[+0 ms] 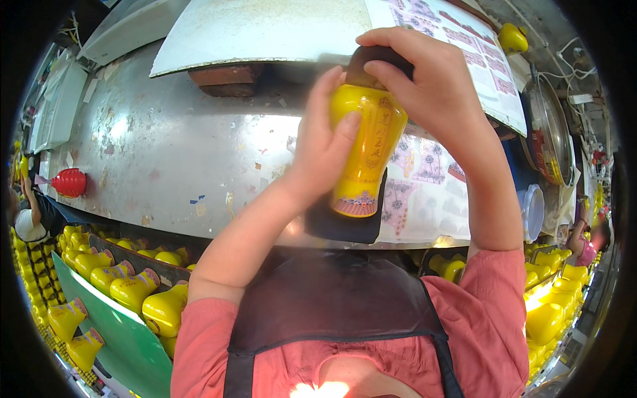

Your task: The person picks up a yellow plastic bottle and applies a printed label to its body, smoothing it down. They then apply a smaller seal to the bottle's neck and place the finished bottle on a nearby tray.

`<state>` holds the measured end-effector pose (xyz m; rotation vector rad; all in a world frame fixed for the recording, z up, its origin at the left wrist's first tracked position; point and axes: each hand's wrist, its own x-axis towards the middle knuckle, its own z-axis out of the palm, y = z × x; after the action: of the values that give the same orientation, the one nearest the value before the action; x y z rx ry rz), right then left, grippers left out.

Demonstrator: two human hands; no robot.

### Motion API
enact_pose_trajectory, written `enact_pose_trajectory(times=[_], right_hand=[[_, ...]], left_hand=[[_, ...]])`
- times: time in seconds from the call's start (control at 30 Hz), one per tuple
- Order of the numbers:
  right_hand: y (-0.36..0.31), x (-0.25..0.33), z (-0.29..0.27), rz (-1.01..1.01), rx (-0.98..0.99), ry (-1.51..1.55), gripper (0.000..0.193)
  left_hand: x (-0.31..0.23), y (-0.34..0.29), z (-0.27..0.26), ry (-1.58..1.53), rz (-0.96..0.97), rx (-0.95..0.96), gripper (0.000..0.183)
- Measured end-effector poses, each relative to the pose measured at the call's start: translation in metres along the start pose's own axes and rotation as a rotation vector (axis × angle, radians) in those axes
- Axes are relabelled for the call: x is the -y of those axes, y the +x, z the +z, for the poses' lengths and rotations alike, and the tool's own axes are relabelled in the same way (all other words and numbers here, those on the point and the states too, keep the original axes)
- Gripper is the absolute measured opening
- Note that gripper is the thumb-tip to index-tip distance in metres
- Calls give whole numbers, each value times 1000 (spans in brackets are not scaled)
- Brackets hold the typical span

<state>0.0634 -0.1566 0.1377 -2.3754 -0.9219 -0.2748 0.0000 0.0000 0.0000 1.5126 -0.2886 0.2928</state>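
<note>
Above the shiny metal table (166, 152) | yellow bottle (365, 149) stands up tall, top up, bottom over a dark pad (345, 225) | left hand (323, 142) wraps its fingers round the side | right hand (431, 86) bends down, fingers gripping the dark cap (371, 63)

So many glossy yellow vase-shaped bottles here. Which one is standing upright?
The glossy yellow vase-shaped bottle held between both hands, standing on a dark pad. The left hand grips its side and the right hand covers its top; the others lie tipped in trays.
</note>
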Motion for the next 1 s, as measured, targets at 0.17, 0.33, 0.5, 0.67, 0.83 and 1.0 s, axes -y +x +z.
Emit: enact_pose_trajectory(times=[0.17,0.33,0.5,0.67,0.83,1.0], right_hand=[[-11,-2,4,-97,-96,-85,20],[-49,8,2,-288,-88,-391,28],[-76,15,7,-521,16,-114,32],[-85,14,16,-528,-137,-249,32],[-96,26,14,-437,132,-54,34],[-87,7,-3,-111,7,49,32]], left_hand=[[-8,1,-4,-83,-18,-11,59],[-23,12,-13,-272,-137,-31,40],[-24,35,-12,-25,-217,52,36],[-22,34,-7,-126,-304,0,31],[-20,21,-2,-23,-236,-17,34],[-13,15,-4,155,-58,10,33]])
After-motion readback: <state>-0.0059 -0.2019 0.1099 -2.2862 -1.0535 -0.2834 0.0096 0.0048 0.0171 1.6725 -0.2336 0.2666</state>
